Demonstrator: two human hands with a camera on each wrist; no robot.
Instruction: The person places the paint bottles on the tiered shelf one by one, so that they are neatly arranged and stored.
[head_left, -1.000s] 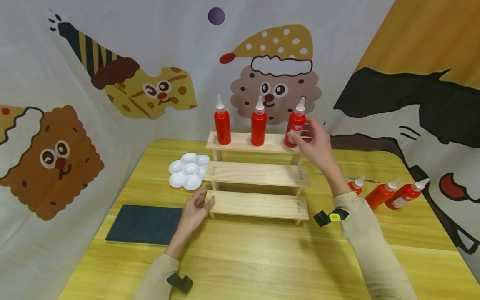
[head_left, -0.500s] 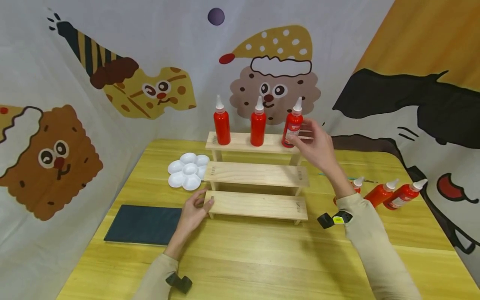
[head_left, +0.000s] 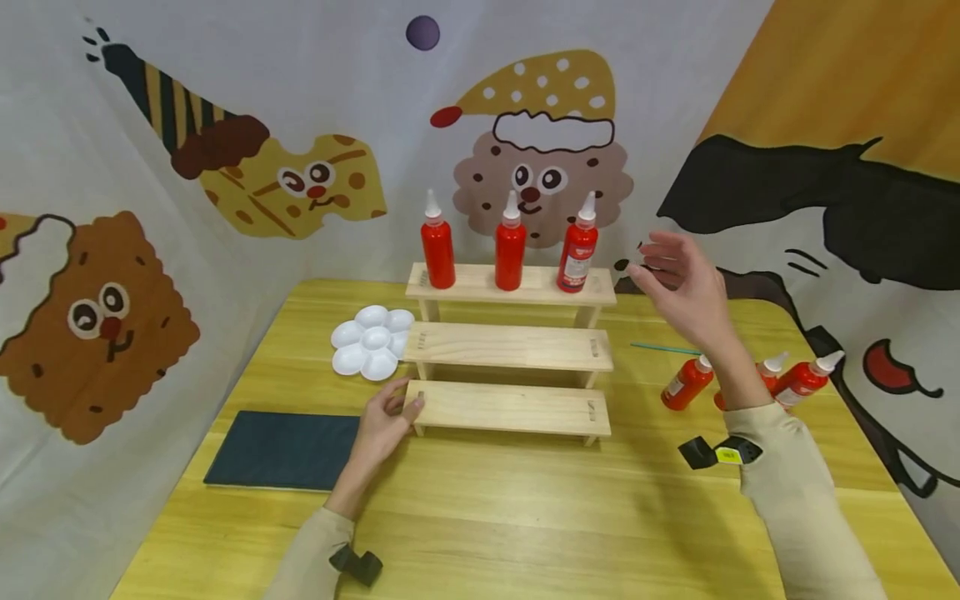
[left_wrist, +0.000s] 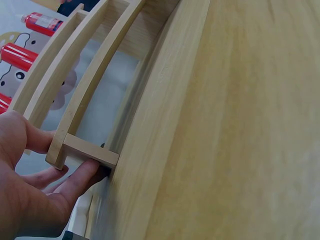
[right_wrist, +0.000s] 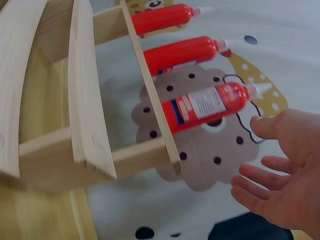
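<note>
Three red paint bottles with white nozzles stand spaced along the top step of a three-tier wooden stand [head_left: 508, 408]: a left bottle [head_left: 438, 252], a middle bottle [head_left: 509, 254] and a right bottle [head_left: 577, 258] with its label facing forward. My left hand [head_left: 382, 425] grips the left end of the lowest step; in the left wrist view its thumb lies on the board and its fingers press the short leg [left_wrist: 90, 149]. Apart from the stand, my right hand [head_left: 692, 293] hangs in the air with fingers spread, right of the labelled bottle [right_wrist: 205, 107], holding nothing.
Three more red bottles [head_left: 686, 384] stand on the table at right, partly behind the right forearm. A thin teal brush [head_left: 663, 348] lies behind them. Left of the stand are a white flower-shaped palette [head_left: 367, 360] and a dark flat rectangular board [head_left: 285, 450]. A printed cloth hangs behind.
My right hand set the third bottle a little further left on the top step, let it go and drew back to the right. My left hand stays on the stand.
</note>
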